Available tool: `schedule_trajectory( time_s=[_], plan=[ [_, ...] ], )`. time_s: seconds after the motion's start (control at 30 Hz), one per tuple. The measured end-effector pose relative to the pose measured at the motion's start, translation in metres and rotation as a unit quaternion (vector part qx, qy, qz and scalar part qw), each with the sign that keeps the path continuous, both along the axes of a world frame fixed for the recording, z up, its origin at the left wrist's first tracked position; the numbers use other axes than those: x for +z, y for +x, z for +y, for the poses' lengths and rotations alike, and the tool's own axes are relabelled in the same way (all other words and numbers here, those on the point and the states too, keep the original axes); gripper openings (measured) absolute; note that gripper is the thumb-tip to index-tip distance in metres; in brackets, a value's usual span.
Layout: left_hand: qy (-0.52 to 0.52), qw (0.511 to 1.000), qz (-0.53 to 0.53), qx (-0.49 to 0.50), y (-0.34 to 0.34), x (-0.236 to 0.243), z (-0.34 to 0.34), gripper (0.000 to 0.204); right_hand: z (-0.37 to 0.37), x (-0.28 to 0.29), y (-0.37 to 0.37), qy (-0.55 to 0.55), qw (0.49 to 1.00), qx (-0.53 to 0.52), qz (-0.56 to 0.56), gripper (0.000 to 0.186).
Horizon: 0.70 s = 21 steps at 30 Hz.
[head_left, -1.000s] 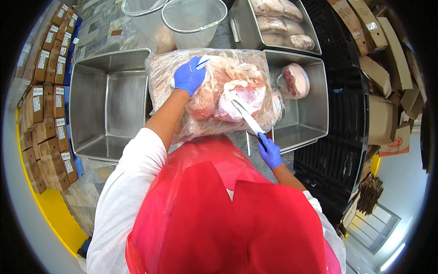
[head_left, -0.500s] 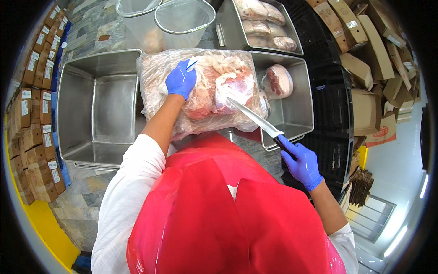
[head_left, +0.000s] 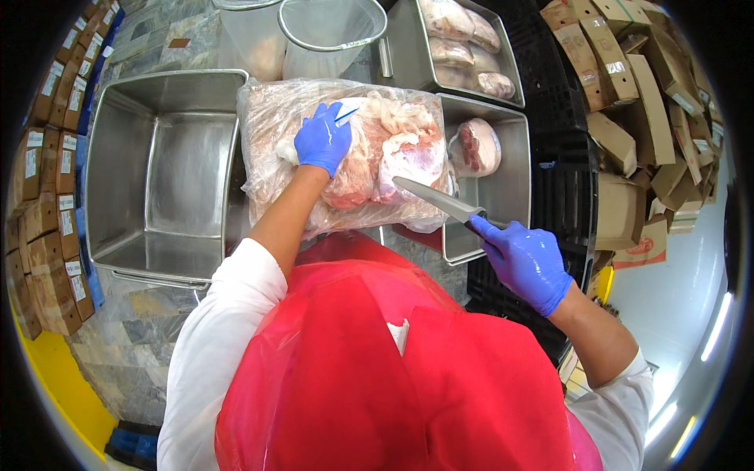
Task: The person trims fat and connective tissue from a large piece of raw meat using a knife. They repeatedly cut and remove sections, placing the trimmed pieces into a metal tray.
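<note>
Our right hand [head_left: 528, 265] has fingers clamped round the knife [head_left: 440, 199]; beside our left hand [head_left: 323, 141], finger grip unclear, meat [head_left: 415, 163] seems left to do; right of those fingers, one piece [head_left: 481, 149] already sits in a tub [head_left: 506, 202]

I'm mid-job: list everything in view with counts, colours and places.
meat: count unclear, pink and white, centre
plastic wrap: count unclear, clear, around meat
knife: one, silver, right of centre
steel bins: three, grey, left, right, upper right
meat cuts: several, pink, two right-hand bins
clear tubs: two, transparent, top
cardboard boxes: many, brown, both sides
pallets: count unclear, black, right
tiled floor: one, grey, below
apron: one, red, lower centre
sleeves: two, white, lower sides
left hand: one, blue-gloved, on meat
right hand: one, blue-gloved, gripping knife
</note>
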<state>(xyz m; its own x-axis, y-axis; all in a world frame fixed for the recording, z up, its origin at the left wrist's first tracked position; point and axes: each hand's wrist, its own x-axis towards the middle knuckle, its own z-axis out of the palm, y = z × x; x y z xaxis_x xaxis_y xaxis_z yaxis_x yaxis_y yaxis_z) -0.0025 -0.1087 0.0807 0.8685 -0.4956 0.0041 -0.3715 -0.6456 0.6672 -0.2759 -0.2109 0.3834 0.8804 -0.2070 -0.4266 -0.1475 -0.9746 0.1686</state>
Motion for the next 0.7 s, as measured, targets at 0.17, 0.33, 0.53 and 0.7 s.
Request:
schedule_trajectory(
  time_s=[0.17, 0.33, 0.53, 0.7],
  plan=[
    [0.013, 1.000, -0.003, 0.022, -0.001, -0.006, 0.000, 0.044, -0.009, -0.040, -0.021, 0.025, 0.998, -0.060, 0.023, 0.052],
    [0.028, 0.999, -0.011, -0.023, 0.009, 0.005, -0.007, 0.044, -0.060, -0.118, -0.092, 0.080, 0.992, -0.072, -0.061, 0.056],
    [0.031, 0.999, 0.016, -0.031, 0.017, 0.013, -0.009, 0.042, -0.109, -0.185, -0.118, 0.155, 0.979, -0.054, -0.124, 0.056],
    [0.038, 0.998, 0.047, -0.025, 0.024, 0.011, -0.009, 0.037, -0.105, -0.263, -0.140, 0.190, 0.961, -0.084, -0.183, 0.056]
  ],
)
